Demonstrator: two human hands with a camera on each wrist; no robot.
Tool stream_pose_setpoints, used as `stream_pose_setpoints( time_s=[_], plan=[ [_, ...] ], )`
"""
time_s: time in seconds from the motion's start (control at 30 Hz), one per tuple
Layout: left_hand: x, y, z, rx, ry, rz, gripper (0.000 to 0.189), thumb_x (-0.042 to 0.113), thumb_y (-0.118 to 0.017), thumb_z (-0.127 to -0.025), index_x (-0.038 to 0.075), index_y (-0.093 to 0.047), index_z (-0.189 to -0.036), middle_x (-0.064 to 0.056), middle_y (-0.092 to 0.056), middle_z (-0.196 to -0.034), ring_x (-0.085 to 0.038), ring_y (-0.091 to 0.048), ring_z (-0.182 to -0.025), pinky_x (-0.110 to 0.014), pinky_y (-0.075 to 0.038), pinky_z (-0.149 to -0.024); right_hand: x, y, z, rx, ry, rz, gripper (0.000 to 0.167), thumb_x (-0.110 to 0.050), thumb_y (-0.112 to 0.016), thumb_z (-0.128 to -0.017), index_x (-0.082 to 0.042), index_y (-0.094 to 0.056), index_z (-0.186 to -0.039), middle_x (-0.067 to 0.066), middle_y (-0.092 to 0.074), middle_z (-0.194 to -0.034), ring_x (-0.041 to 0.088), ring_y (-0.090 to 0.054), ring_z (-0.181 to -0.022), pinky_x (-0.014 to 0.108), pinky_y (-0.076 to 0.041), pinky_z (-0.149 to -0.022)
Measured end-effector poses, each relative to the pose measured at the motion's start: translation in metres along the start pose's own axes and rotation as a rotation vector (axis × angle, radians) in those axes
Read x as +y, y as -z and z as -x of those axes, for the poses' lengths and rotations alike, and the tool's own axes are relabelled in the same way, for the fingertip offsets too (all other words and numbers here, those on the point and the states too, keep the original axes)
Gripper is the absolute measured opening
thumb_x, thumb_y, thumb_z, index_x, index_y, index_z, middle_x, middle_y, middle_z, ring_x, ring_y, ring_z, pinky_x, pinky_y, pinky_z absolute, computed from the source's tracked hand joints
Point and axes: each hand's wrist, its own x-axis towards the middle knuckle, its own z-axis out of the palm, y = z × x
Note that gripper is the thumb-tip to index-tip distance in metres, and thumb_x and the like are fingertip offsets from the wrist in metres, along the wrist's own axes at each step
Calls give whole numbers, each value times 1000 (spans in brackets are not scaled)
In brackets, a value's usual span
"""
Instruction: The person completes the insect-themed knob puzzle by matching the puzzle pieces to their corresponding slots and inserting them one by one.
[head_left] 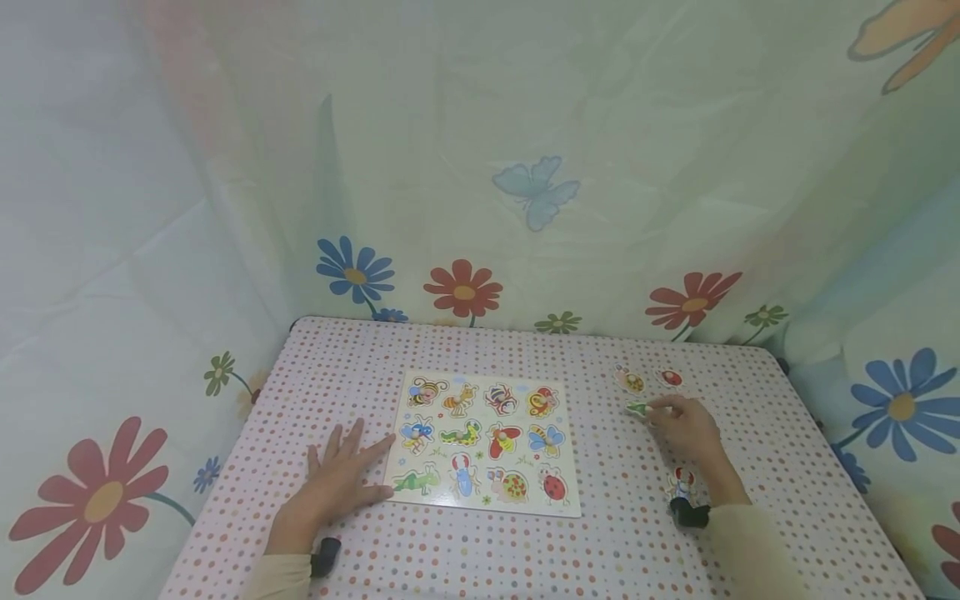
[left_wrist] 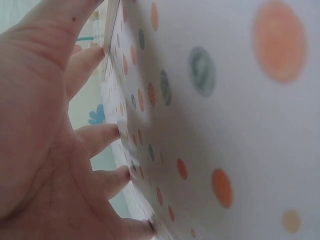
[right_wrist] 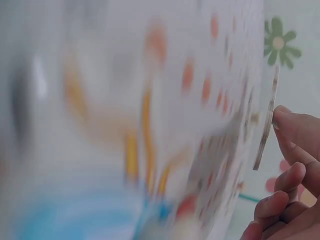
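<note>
A puzzle board [head_left: 486,446] with several insect pictures lies flat on the dotted table. My left hand [head_left: 337,477] is spread at its left side, with thumb and index finger at the edge; in the left wrist view, the other fingers [left_wrist: 112,181] rest on the tabletop. To the right of the board, my right hand [head_left: 686,429] pinches a green insect puzzle piece [head_left: 637,409] just over the table. The right wrist view shows this thin wooden piece [right_wrist: 266,125] edge-on, at the fingertips, its picture hidden.
Beyond the right hand lie a yellow-spotted insect piece [head_left: 630,380] and a red ladybug piece [head_left: 670,378]. A stag beetle piece [head_left: 682,481] lies close to the right wrist, partly covered by a black wrist device [head_left: 690,513]. A flower-printed curtain [head_left: 465,208] surrounds the table [head_left: 480,558].
</note>
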Motion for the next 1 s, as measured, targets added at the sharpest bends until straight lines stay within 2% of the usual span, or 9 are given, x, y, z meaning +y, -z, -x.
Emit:
stream_pose_setpoints(
  time_s=[0.17,0.23,0.6,0.77,1.0],
  plan=[
    [-2,-1,1,1,-3,9,81,55,-76,-80,37,-43,-152,-18,-7,-166,-50,3,-147,-76,11,-106,-19,-11,10,-2,86,-25,33,-26,-63,-100,3,-69,-116,26,-58,-112,36,-54,-92,40,-46,-64],
    [-2,-1,1,4,-6,14,82,55,-76,-80,37,-43,-152,-19,-8,-166,-50,3,-147,-77,11,-106,-27,-15,13,-4,96,-40,32,-25,-65,-99,1,-70,-115,23,-57,-111,34,-53,-92,38,-45,-65],
    [-2,-3,0,14,-8,8,82,55,-76,-80,36,-43,-152,-18,-8,-165,-51,3,-147,-77,10,-106,-72,-35,29,-16,168,-67,19,-14,-71,-93,-1,-73,-107,13,-58,-100,26,-50,-87,34,-41,-65],
    [-2,-3,0,9,-8,9,82,54,-76,-80,37,-42,-152,-18,-7,-165,-50,3,-147,-77,10,-106,-84,-48,32,-22,202,-92,16,-12,-74,-90,-4,-75,-103,7,-54,-89,21,-46,-78,32,-39,-61],
    [-2,-3,0,17,-14,13,82,55,-76,-79,36,-43,-152,-18,-7,-165,-51,3,-147,-77,11,-106,-106,-69,38,-69,218,-110,12,-11,-77,-88,-7,-76,-99,4,-49,-84,19,-42,-74,29,-37,-58]
  ],
)
